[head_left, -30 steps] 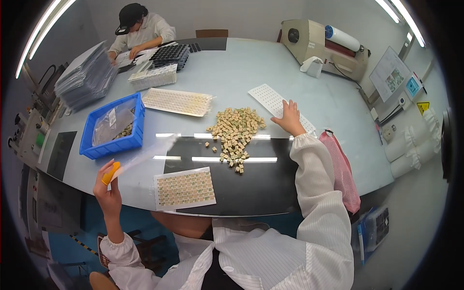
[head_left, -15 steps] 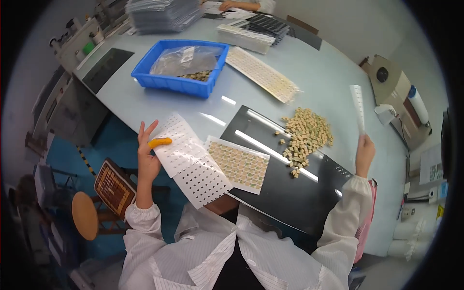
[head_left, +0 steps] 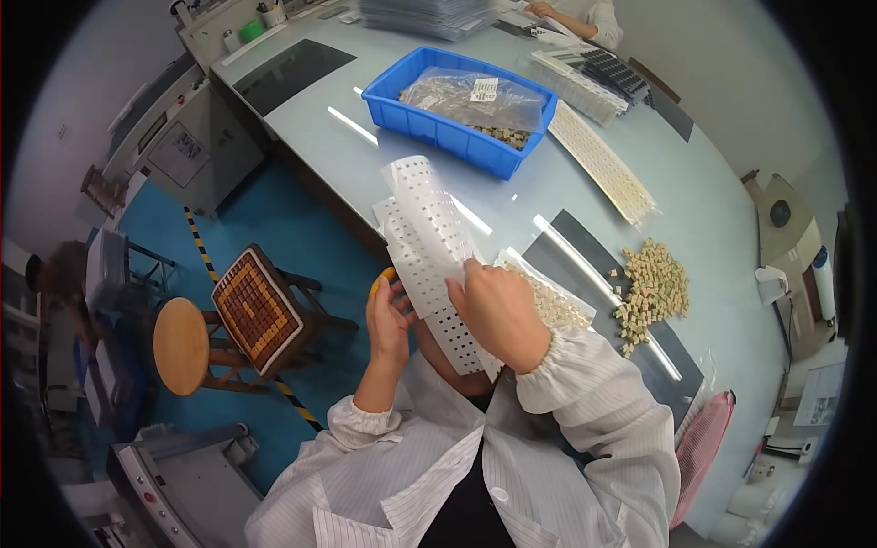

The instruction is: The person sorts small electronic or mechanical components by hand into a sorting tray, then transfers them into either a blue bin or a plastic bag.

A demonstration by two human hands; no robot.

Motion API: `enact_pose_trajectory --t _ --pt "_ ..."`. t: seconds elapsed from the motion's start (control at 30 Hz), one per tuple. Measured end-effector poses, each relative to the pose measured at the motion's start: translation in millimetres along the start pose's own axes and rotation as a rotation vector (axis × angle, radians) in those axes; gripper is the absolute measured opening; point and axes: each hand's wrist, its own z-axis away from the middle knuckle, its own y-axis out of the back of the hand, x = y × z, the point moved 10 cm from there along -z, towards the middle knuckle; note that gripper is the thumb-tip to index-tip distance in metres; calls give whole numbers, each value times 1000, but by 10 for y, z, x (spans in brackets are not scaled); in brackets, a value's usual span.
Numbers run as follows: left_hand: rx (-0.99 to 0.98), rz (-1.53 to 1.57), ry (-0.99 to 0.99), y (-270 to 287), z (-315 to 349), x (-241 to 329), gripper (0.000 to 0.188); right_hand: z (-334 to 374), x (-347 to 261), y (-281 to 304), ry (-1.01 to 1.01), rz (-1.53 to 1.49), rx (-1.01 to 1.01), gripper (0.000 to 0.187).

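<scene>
In front of my body are white perforated sheets (head_left: 413, 265), overlapping, with one curled over at its upper end. Against them is my right hand (head_left: 504, 315), its thumb and forefinger closed on the curled white perforated sheet. My left hand (head_left: 388, 329) is just left of the sheets' edge, fingers spread and nothing visible in them; one digit wears an orange-yellow finger cot (head_left: 383, 279). Partly hidden behind my right hand lies a sheet covered with small tan pieces (head_left: 557, 297). Farther right, small tan-green blocks (head_left: 653, 288) form a loose heap.
Behind the sheets, a blue bin (head_left: 443, 128) holds a clear bag and loose blocks. A long pale tray (head_left: 603, 164) lies to its right. Stacked trays (head_left: 585, 87) stand farther back, near another person's arm (head_left: 571, 23). A stool with a beaded seat (head_left: 258, 310) is at left.
My right hand has come from the far right to the sheets, bringing the white perforated strip it held upright. My left hand now sits lower along the sheets' edge. The view has shifted.
</scene>
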Motion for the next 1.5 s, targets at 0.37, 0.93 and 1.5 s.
enact_pose_trajectory --t 0.37,0.93,1.5 --pt "61 -556 -447 155 -6 883 37 103 -197 -138 385 -255 -82 49" --pt "760 -1482 -1044 812 228 1981 58 604 665 574 170 -306 109 37" --pt "-771 -391 -15 -1895 -112 717 41 41 1126 322 -215 -1357 -175 44"
